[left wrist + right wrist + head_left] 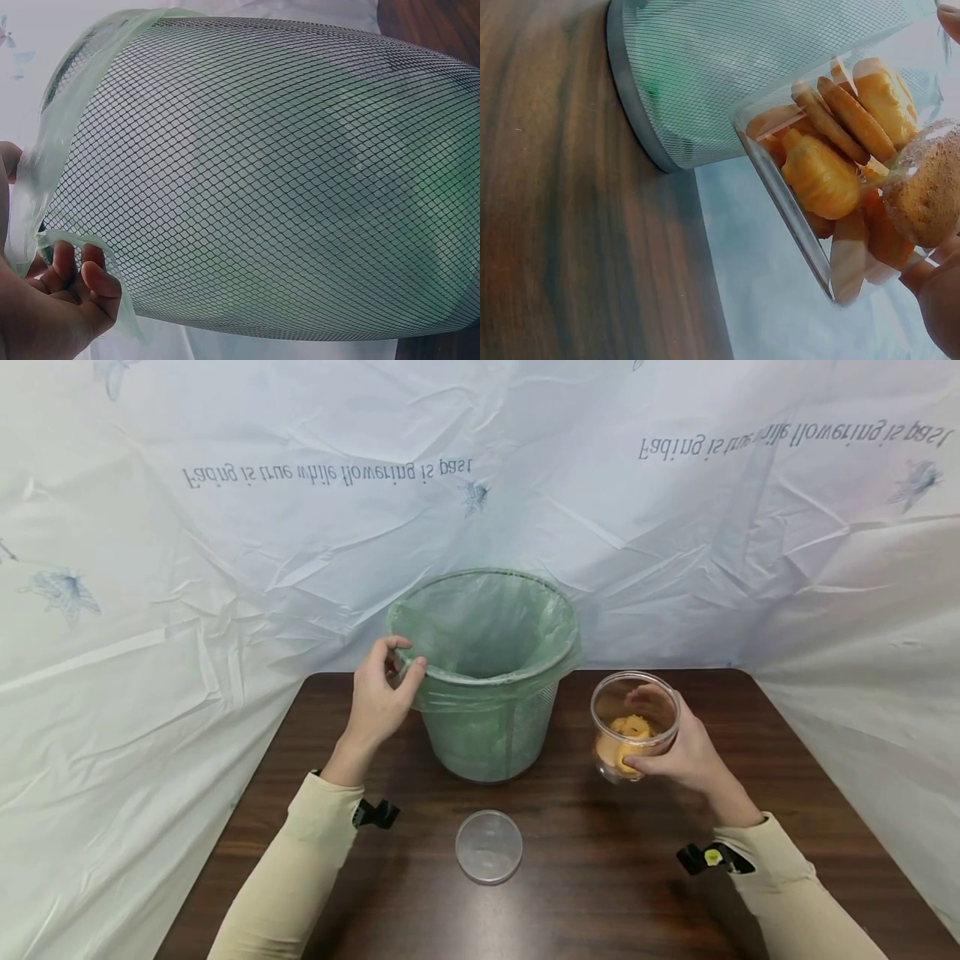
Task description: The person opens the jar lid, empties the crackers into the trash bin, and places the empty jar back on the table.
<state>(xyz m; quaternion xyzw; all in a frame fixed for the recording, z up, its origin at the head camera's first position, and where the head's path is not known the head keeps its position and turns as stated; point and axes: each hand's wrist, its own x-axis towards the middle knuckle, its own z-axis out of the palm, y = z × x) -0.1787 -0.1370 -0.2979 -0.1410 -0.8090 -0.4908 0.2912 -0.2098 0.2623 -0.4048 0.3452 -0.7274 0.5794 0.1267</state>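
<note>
A mesh trash can (534, 739) stands at the table's back edge, lined with a green plastic bag (480, 695) folded over its rim. My left hand (377, 697) pinches the bag at the left of the rim; in the left wrist view its fingertips (101, 281) curl by the bag's loose edge. To the right of the can, my right hand (693, 756) holds a clear jar (602, 758), lidless and tilted toward the can. Inside lie several golden-brown baked snacks (821, 176), resting low in the jar.
A round clear lid (489, 847) lies on the dark wooden table (600, 893), in front of the can. Hanging white sheeting (315, 552) with printed lettering closes off the back and both sides.
</note>
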